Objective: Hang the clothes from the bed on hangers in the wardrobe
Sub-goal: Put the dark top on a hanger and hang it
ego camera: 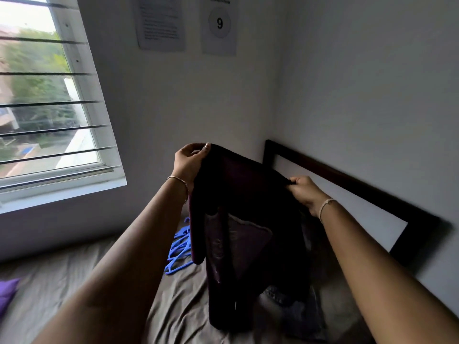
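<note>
A dark maroon garment (248,219) hangs in the air above the bed (74,281), its lower end reaching the sheet. My left hand (190,161) pinches its upper left corner. My right hand (304,192) grips its upper right edge. A pile of blue plastic hangers (180,249) lies on the sheet just left of the garment, partly hidden behind it. More clothes (298,311), greyish, lie on the bed under and right of the hanging garment. No wardrobe is in view.
A dark wooden headboard (347,180) runs along the right wall. A barred window (49,95) fills the left. A purple cloth (7,294) lies at the bed's left edge. Two paper sheets (218,23) hang on the far wall.
</note>
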`<state>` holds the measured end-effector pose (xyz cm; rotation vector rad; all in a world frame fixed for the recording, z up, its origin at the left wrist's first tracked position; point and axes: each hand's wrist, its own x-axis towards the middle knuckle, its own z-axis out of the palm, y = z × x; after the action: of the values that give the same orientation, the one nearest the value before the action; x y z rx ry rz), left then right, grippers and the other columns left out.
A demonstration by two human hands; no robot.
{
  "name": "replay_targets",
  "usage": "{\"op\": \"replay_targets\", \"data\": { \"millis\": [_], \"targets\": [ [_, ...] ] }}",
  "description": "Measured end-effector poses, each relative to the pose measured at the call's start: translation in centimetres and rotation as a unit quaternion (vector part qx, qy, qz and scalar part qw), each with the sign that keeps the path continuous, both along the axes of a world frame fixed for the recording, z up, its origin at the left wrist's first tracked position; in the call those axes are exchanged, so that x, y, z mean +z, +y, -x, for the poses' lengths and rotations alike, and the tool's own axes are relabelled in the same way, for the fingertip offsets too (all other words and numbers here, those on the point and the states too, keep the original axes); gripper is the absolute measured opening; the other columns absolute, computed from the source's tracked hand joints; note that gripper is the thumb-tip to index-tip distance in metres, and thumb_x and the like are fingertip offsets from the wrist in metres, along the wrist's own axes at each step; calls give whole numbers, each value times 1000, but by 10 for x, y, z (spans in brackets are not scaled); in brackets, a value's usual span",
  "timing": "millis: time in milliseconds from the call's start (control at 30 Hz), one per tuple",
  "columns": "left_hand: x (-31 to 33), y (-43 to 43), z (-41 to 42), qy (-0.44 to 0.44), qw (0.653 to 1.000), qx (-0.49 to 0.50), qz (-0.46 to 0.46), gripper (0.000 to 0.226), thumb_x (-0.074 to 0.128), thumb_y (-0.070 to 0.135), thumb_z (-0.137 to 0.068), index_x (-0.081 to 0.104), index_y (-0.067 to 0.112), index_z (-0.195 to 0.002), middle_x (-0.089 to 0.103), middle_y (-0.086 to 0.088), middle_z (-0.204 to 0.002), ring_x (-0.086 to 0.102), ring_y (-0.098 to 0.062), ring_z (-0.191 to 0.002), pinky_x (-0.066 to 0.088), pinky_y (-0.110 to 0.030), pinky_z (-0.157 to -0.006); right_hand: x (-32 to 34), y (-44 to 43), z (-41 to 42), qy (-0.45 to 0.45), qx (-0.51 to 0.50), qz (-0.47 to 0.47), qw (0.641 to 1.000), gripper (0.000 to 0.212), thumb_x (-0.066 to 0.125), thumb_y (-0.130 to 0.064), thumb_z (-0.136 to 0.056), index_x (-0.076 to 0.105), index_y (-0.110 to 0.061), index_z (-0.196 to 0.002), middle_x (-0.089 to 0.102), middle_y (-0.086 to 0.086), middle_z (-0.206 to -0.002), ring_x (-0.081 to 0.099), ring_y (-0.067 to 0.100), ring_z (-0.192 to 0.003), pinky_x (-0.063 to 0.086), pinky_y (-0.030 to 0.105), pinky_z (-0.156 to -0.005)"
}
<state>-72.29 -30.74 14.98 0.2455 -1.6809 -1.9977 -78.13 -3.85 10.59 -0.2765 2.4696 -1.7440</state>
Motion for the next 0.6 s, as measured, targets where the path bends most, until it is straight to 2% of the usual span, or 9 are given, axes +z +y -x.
{"op": "replay_targets", "data": {
  "millis": [67, 167, 200, 267, 367, 467, 600],
  "targets": [
    [-11, -10, -1, -26, 1000, 8, 11, 19, 70, 21, -87, 68, 6, -99, 69, -4, -80, 65, -11, -65, 57, -25, -69, -3, -8, 0, -52, 20, 18, 998, 16, 61, -21, -95, 68, -7, -94, 69, 14, -89, 65, 21, -72, 54, 26, -64],
    [-33, -28, 2, -82, 996, 22, 20, 16, 71, 20, -87, 69, 7, -96, 68, -5, -80, 65, -11, -63, 57, -23, -66, -12, -24, 8, -139, 23, 34, 989, 30, 60, -33, -94, 65, -9, -111, 71, 13, -100, 69, 27, -86, 58, 37, -80],
    [-41, -35, 4, -99, 995, 21, 18, 15, 71, 20, -86, 69, 7, -94, 69, -7, -81, 65, -13, -65, 58, -26, -69, -14, -29, 10, -166, 23, 46, 985, 28, 58, -33, -94, 68, -10, -107, 72, 13, -95, 69, 27, -83, 58, 38, -78],
    [-57, -48, 8, -133, 991, 16, 16, 15, 71, 20, -86, 69, 7, -94, 69, -9, -83, 65, -16, -69, 58, -29, -72, -18, -40, 15, -217, 24, 81, 973, 26, 53, -30, -94, 70, -12, -87, 69, 10, -75, 64, 25, -68, 55, 33, -64],
    [-84, -69, 18, -175, 984, 9, 18, 12, 70, 20, -87, 68, 8, -89, 68, -8, -81, 64, -15, -66, 56, -21, -62, -31, -61, 27, -269, 8, 118, 956, 30, 50, -30, -87, 63, -13, -66, 61, 7, -61, 57, 25, -58, 49, 30, -60],
    [-112, -87, 31, -206, 979, 2, 9, 14, 70, 20, -87, 67, 7, -88, 67, -9, -82, 63, -15, -66, 56, -22, -63, -47, -82, 45, -305, -12, 131, 943, 29, 53, -33, -82, 62, -15, -62, 62, 7, -63, 59, 26, -58, 51, 32, -67],
    [-153, -108, 51, -233, 972, -15, 9, 12, 70, 19, -87, 66, 9, -83, 65, -6, -75, 60, -12, -61, 52, -16, -54, -72, -114, 65, -326, -55, 110, 937, 23, 57, -36, -81, 64, -16, -71, 65, 6, -69, 60, 25, -63, 49, 33, -73]
  ]
}}
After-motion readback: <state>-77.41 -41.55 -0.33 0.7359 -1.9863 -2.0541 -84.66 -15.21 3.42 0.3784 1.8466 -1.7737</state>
